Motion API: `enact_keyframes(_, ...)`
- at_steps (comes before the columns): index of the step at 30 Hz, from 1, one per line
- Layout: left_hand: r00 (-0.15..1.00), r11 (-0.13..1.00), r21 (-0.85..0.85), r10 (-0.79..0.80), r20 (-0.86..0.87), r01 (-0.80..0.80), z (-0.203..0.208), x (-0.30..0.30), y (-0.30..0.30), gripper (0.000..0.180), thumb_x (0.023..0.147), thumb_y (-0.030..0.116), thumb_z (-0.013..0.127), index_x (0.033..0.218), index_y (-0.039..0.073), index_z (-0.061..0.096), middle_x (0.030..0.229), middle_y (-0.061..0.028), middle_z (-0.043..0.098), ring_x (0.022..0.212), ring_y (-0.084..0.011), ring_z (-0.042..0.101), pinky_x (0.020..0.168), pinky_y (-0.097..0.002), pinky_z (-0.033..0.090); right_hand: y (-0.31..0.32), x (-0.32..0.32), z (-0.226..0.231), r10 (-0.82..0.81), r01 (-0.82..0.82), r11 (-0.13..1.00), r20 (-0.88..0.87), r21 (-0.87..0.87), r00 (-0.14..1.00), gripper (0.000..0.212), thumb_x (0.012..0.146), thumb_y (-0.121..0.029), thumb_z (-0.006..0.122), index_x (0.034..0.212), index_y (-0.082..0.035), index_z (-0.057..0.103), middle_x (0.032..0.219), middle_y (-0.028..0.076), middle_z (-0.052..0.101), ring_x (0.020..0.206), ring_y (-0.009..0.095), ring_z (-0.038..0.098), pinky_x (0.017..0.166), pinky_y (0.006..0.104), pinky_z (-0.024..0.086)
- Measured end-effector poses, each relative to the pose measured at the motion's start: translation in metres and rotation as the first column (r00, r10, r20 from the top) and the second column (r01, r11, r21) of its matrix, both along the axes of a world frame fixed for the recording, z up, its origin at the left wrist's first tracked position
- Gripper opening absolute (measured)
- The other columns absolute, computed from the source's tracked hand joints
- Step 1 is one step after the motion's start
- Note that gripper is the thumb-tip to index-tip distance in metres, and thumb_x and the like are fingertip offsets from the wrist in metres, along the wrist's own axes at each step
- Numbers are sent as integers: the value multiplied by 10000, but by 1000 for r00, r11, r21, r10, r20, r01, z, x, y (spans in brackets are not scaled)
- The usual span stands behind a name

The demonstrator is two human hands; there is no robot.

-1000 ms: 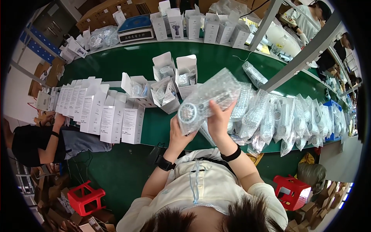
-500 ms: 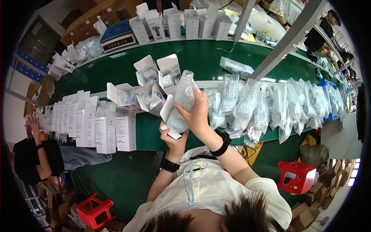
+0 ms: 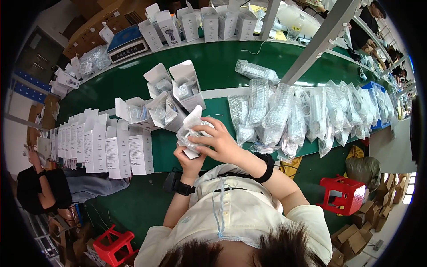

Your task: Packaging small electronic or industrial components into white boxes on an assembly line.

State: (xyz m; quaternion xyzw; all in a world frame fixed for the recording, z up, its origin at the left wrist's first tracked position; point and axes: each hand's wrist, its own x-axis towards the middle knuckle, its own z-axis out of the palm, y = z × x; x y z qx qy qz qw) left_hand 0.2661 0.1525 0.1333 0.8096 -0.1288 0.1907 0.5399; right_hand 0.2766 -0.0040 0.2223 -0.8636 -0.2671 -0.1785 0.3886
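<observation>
My left hand [image 3: 191, 163] is closed around the lower part of a small white carton [image 3: 194, 116] with its flap raised, held just in front of my body at the bench edge. A clear bubble-wrap bag [image 3: 183, 137] sits in the carton's mouth, mostly down inside it. My right hand [image 3: 221, 145] lies over the top of the bag, fingers bent and pressed on it. What the bag contains cannot be made out. Just beyond stand several open white cartons [image 3: 190, 99] with wrapped items inside. To the right, several filled bubble-wrap bags [image 3: 276, 113] lie in a row.
White cartons [image 3: 117, 156] line the left of the green bench [image 3: 218, 66]. One bubble-wrap bag [image 3: 256, 71] lies apart, near a grey metal post [image 3: 313, 44]. More cartons [image 3: 210, 24] and a blue-topped scale [image 3: 127, 42] stand at the back. Red stools [image 3: 342, 195] flank me; another person [image 3: 42, 187] works at left.
The bubble-wrap bag, upright and mostly above the carton before, has gone down into it. My right hand has come down and left with it, its fingers now over the bag's top.
</observation>
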Motion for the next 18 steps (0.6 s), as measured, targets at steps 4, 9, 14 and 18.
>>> enact_keyframes(4, 987, 981, -113, -157, 11, 158, -4, -8, 5, 773, 560, 114, 820, 1061, 45, 236, 1101, -183, 373, 1055, -308, 445, 877, -403, 384, -9, -11, -15, 35, 46, 912, -189, 407, 981, 363, 737, -146, 610, 1094, -113, 552, 1125, 108, 454, 1072, 309, 424, 885, 377, 381)
enact_keyframes(9, 980, 973, -117, -196, 32, 199, 2, -15, 4, 868, 575, 98, 806, 1179, 58, 184, 1224, -213, 296, 1106, -329, 418, 911, -410, 368, -23, -10, -22, 108, 45, 947, -446, 319, 889, 332, 759, -108, 604, 1081, -76, 535, 1008, 113, 452, 979, 246, 472, 772, 327, 444)
enact_keyframes(14, 948, 960, 71, -278, 152, 270, 24, -9, 14, 786, 594, 63, 776, 1200, 96, 277, 1301, -237, 233, 1143, -362, 394, 929, -416, 359, -24, -11, -10, 96, -110, 994, -335, -25, 937, 365, 731, -115, 623, 1072, -68, 502, 986, 132, 453, 933, 264, 500, 713, 349, 461)
enact_keyframes(18, 940, 940, 75, -338, 49, 334, 45, -11, 19, 560, 618, 49, 742, 1094, 92, 451, 1283, -239, 272, 1133, -370, 405, 918, -415, 367, -19, -3, -1, 106, -193, 940, -300, -280, 948, 391, 709, -121, 633, 1069, -67, 490, 883, 136, 487, 785, 304, 551, 630, 373, 473)
